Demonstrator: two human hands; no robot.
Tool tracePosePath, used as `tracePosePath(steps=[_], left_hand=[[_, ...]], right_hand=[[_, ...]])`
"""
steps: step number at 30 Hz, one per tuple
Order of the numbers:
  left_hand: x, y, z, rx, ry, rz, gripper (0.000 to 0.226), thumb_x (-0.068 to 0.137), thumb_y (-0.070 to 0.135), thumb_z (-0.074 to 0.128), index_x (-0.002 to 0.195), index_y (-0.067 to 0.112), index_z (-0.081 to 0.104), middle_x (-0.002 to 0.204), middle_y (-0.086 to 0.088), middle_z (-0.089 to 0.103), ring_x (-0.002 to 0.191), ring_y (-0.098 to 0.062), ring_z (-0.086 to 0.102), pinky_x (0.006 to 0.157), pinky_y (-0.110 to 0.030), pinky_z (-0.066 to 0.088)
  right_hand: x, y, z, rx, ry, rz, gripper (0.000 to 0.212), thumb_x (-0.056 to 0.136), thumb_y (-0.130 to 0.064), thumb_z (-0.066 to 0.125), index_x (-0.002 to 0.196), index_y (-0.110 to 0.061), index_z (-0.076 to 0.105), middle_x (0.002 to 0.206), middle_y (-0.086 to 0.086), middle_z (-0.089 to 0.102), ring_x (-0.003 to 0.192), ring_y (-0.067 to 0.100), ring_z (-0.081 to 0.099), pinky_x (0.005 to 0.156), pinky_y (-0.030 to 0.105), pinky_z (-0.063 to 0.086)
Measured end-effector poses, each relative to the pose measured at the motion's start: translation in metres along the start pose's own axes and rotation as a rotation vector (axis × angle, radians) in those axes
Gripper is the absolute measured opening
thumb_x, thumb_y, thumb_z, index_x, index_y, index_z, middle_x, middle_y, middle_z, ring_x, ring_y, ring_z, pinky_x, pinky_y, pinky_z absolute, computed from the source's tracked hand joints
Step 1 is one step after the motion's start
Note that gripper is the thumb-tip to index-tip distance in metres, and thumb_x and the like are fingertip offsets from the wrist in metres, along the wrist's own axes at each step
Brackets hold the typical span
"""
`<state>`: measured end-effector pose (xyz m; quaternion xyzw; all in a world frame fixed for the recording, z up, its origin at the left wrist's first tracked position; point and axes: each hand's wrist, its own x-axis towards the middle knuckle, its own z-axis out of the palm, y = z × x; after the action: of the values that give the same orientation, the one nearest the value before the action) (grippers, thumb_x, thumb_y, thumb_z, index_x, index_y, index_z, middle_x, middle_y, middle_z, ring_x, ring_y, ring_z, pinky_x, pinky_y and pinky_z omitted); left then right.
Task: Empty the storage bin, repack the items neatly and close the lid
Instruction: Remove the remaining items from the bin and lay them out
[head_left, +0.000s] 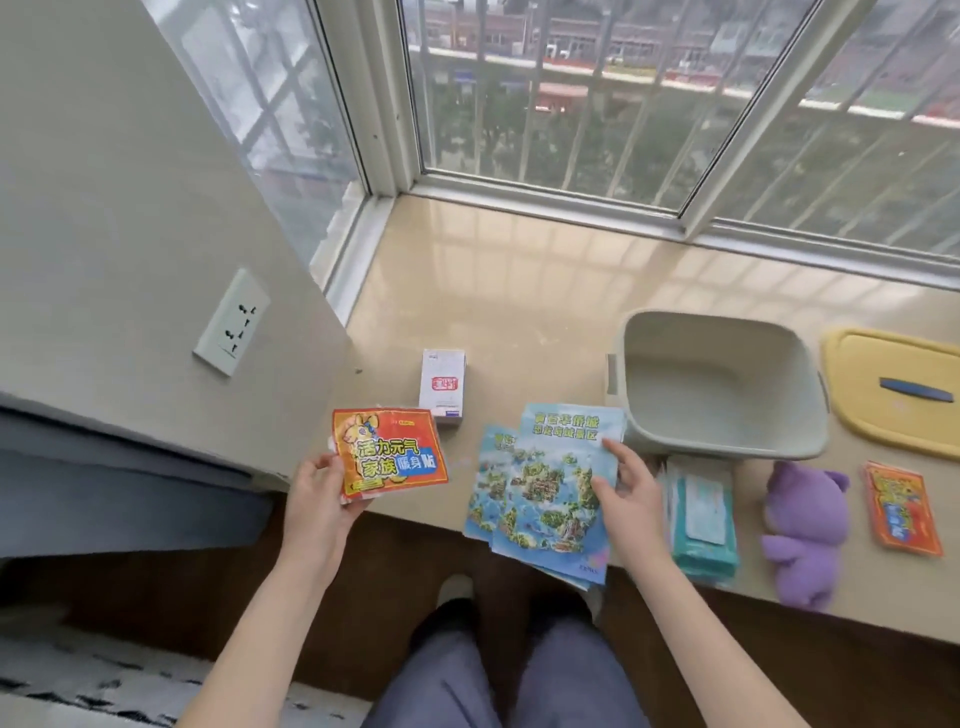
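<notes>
An orange packet (389, 452) is gripped in the left hand (317, 499) at the near edge of the counter (519, 312). A stack of map leaflets (540, 483), at least two, is held by its right side in the right hand (631, 493). To the right are laid one teal wipes pack (701, 514), one purple plush toy (802, 525) and a second orange packet (901, 512). Farther back, one white box (442, 387) is stood upright. The storage bin (727, 436) is set open beyond the leaflets, its bare floor in view, with its yellow lid (893, 364) laid flat just beside it.
</notes>
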<state>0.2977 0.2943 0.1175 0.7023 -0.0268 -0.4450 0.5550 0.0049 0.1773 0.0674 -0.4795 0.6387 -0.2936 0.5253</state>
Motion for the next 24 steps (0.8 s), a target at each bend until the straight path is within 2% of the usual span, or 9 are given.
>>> tracePosePath(steps=[7, 9, 11, 13, 15, 16, 19, 21, 24], left_hand=[[0.053, -0.033, -0.008, 0.013, -0.041, -0.086, 0.025, 0.100, 0.024, 0.048, 0.121, 0.009, 0.049, 0.103, -0.008, 0.069, 0.100, -0.020, 0.068, 0.090, -0.039, 0.052], [0.071, -0.048, -0.004, 0.019, -0.039, -0.092, 0.024, 0.100, 0.024, 0.047, 0.120, 0.011, 0.050, 0.099, -0.004, 0.071, 0.098, -0.018, 0.069, 0.088, -0.037, 0.053], [0.086, -0.062, 0.002, 0.028, -0.040, -0.093, 0.022, 0.101, 0.025, 0.047, 0.119, 0.013, 0.050, 0.099, -0.003, 0.071, 0.098, -0.016, 0.069, 0.085, -0.034, 0.053], [0.098, -0.074, 0.007, 0.029, -0.045, -0.100, 0.021, 0.101, 0.025, 0.047, 0.119, 0.014, 0.049, 0.103, -0.005, 0.069, 0.098, -0.016, 0.069, 0.083, -0.033, 0.053], [0.104, -0.083, 0.012, 0.022, -0.049, -0.115, 0.021, 0.101, 0.025, 0.045, 0.118, 0.012, 0.049, 0.105, -0.006, 0.068, 0.098, -0.015, 0.069, 0.083, -0.033, 0.053], [0.106, -0.087, 0.014, 0.019, -0.052, -0.122, 0.021, 0.101, 0.024, 0.045, 0.117, 0.012, 0.049, 0.105, -0.006, 0.068, 0.098, -0.015, 0.069, 0.083, -0.033, 0.053], [0.106, -0.094, 0.018, 0.030, -0.064, -0.137, 0.019, 0.102, 0.024, 0.044, 0.116, 0.011, 0.048, 0.102, -0.005, 0.069, 0.097, -0.015, 0.069, 0.082, -0.032, 0.053], [0.104, -0.095, 0.021, 0.034, -0.073, -0.143, 0.018, 0.102, 0.023, 0.043, 0.114, 0.011, 0.048, 0.101, -0.005, 0.070, 0.097, -0.015, 0.069, 0.081, -0.032, 0.053], [0.097, -0.090, 0.023, 0.026, -0.084, -0.144, 0.017, 0.102, 0.023, 0.043, 0.113, 0.011, 0.049, 0.098, -0.005, 0.071, 0.096, -0.015, 0.070, 0.081, -0.033, 0.053]], right_hand=[[0.030, 0.045, 0.069, -0.073, 0.018, 0.090, 0.050, 0.091, 0.010, 0.047, 0.129, -0.021, 0.057, 0.134, -0.010, 0.052, 0.126, 0.008, 0.041, 0.075, 0.005, 0.041], [0.046, 0.060, 0.083, -0.076, 0.012, 0.107, 0.049, 0.092, 0.012, 0.045, 0.130, -0.018, 0.056, 0.130, -0.007, 0.052, 0.113, 0.001, 0.051, 0.068, 0.010, 0.046], [0.061, 0.076, 0.093, -0.086, 0.010, 0.118, 0.049, 0.093, 0.013, 0.043, 0.131, -0.016, 0.055, 0.127, -0.006, 0.051, 0.100, -0.001, 0.055, 0.076, 0.017, 0.046], [0.071, 0.094, 0.100, -0.140, 0.008, 0.110, 0.051, 0.093, 0.010, 0.041, 0.132, -0.020, 0.054, 0.122, -0.008, 0.054, 0.094, 0.010, 0.055, 0.063, 0.013, 0.049], [0.077, 0.109, 0.105, -0.240, -0.005, 0.095, 0.051, 0.094, 0.006, 0.040, 0.133, -0.025, 0.051, 0.118, -0.007, 0.056, 0.070, 0.016, 0.054, 0.052, 0.013, 0.041], [0.080, 0.115, 0.107, -0.306, -0.013, 0.087, 0.051, 0.095, 0.004, 0.039, 0.135, -0.026, 0.048, 0.118, -0.005, 0.055, 0.070, 0.015, 0.051, 0.056, 0.016, 0.041], [0.083, 0.127, 0.113, -0.518, -0.016, 0.042, 0.051, 0.096, 0.002, 0.039, 0.141, -0.022, 0.041, 0.126, 0.003, 0.047, 0.095, 0.016, 0.048, 0.077, 0.025, 0.041], [0.083, 0.125, 0.115, -0.617, -0.032, 0.039, 0.051, 0.097, 0.002, 0.040, 0.144, -0.018, 0.037, 0.136, 0.008, 0.040, 0.107, 0.018, 0.045, 0.084, 0.024, 0.040], [0.078, 0.116, 0.111, -0.783, -0.019, -0.069, 0.052, 0.096, 0.000, 0.047, 0.146, -0.010, 0.036, 0.150, 0.016, 0.033, 0.132, 0.028, 0.040, 0.099, 0.032, 0.041]])
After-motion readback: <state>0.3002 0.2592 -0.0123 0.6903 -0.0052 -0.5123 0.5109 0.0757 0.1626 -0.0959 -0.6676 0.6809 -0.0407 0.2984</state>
